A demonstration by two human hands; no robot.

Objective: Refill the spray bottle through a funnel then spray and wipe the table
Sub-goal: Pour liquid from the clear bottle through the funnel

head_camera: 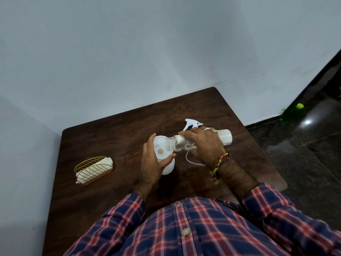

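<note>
A white funnel [160,145] sits in the mouth of the white spray bottle [168,168], which stands on the dark wooden table [110,137]. My left hand [150,167] grips the funnel and bottle top from the left. My right hand [204,145] grips a clear refill bottle [226,136] tipped on its side, its open mouth over the funnel. The white trigger spray head [192,123] lies on the table behind my right hand, its thin tube trailing near my right wrist.
A gold wire holder [93,169] with a folded white cloth stands at the table's left. White walls close off the back and left. Dark floor lies to the right, with a green bottle [291,112] by the wall.
</note>
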